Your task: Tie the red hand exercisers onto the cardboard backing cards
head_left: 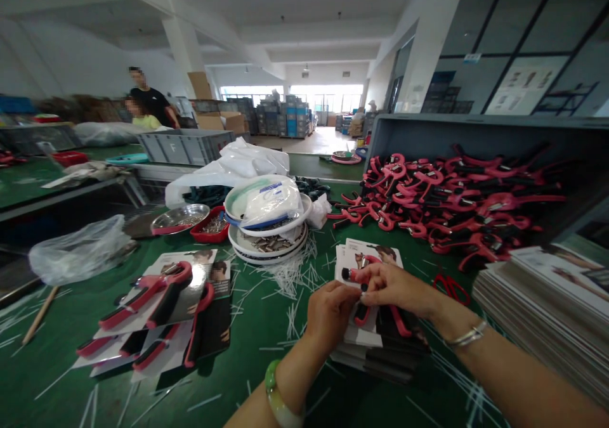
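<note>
A factory workshop with a packing bench.
A green work surface (252, 399) in the foreground bears loose white strips (202, 402), dishes of small metal parts (269, 244), stacked printed cards (533, 304) and clamps (164, 288) on cards; at right, a big grey bin (480, 121) spills many more clamps. Behind, plastic crates (292, 120) stand in stacks near bright windows (326, 98), under a high beamed ceiling (304, 9) with thick pillars (428, 54). Two people (155, 106) are beside more benches (19, 184) and bins (185, 148) at upper left.
</note>
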`<state>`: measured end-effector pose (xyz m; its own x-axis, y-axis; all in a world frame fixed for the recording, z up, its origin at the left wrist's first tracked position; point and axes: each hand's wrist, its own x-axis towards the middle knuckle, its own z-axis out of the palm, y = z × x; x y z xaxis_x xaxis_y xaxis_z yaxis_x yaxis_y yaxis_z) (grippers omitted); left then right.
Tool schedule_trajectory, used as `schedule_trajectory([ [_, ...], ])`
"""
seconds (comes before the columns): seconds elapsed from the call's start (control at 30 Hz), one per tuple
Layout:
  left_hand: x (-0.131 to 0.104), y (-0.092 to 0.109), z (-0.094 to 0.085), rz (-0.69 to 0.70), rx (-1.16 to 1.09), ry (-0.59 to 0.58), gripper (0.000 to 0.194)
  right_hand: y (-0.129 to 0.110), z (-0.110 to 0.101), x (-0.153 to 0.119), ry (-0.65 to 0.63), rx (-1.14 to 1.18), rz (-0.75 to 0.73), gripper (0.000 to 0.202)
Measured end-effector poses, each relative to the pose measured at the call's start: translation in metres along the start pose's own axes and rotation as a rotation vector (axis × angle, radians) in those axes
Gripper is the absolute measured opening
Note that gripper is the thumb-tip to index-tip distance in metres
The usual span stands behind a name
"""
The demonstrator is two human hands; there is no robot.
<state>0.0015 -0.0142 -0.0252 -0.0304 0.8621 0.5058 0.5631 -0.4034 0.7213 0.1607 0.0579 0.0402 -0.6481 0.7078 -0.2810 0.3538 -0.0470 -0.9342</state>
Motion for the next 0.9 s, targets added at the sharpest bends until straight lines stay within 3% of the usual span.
schedule_trajectory([
  [0.17,-0.001,-0.003,-0.002,-0.044,-0.136,-0.014,0.016,-0.007,0.004,0.006,-0.011,-0.116,0.006,0.032],
  [0.4,0.003,-0.003,-0.010,-0.067,-0.346,-0.110,0.018,0.002,0.018,-0.006,0.153,-0.213,-0.189,0.031],
  [0.6,0.012,-0.003,-0.010,-0.142,-0.348,-0.193,0.016,0.011,0.018,-0.010,0.298,-0.441,-0.307,0.022],
  [0.77,0.016,-0.001,-0.010,-0.256,-0.482,-0.244,0.022,0.016,0.018,-0.016,0.292,-0.493,-0.367,0.018],
  [0.9,0.014,-0.001,-0.009,-0.256,-0.482,-0.221,0.024,0.016,0.016,-0.022,0.267,-0.510,-0.417,0.010],
])
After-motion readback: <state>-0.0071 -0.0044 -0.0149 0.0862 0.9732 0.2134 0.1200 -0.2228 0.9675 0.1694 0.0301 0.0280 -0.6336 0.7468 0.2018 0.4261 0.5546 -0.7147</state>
